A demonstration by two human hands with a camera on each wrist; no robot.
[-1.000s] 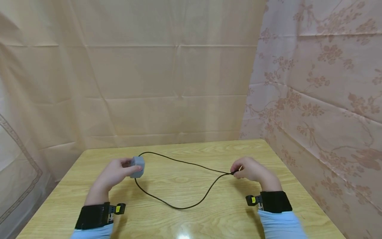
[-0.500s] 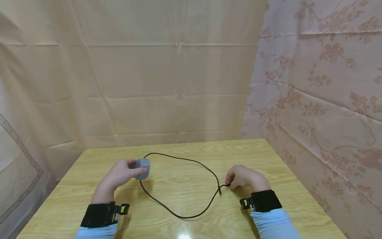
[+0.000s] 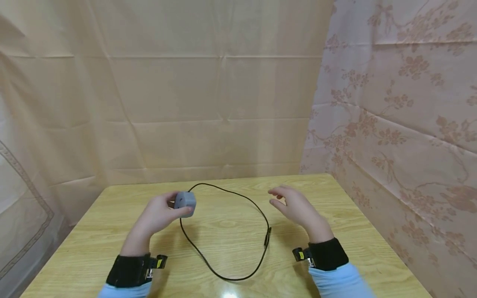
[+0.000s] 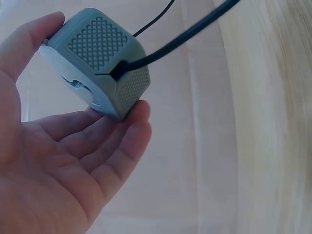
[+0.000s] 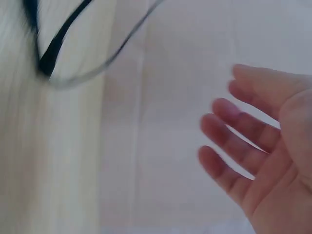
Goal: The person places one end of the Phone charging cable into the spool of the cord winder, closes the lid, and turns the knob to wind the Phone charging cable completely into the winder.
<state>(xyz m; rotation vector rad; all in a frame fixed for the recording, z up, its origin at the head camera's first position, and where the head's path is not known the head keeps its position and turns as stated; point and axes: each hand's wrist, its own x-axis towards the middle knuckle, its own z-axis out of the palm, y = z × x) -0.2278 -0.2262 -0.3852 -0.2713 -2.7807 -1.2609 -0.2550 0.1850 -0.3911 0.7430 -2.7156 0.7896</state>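
My left hand [image 3: 160,212] grips a small grey-blue block [image 3: 186,204] with cut corners, thumb on one side and fingers on the other. Knurled panels and a slot show on the block [image 4: 97,44] in the left wrist view. A thin black cable [image 3: 232,280] comes out of the block at two places and loops over the table. Its two ends, with dark connectors [image 3: 267,238], lie close together at the loop's right side. Above and right of them, my right hand [image 3: 296,205] hovers with fingers loosely bent, holding nothing. The right wrist view shows its palm and parted fingers.
The wooden table [image 3: 357,265] has its far edge against a beige curtain [image 3: 208,103]. A floral cloth [image 3: 395,124] hangs along the right side. Both wrists wear black straps [image 3: 328,254] with small cameras.
My right hand has let go of the cable end and risen away from the table. The cable ends have dropped down. My left hand has shifted slightly right with the block.
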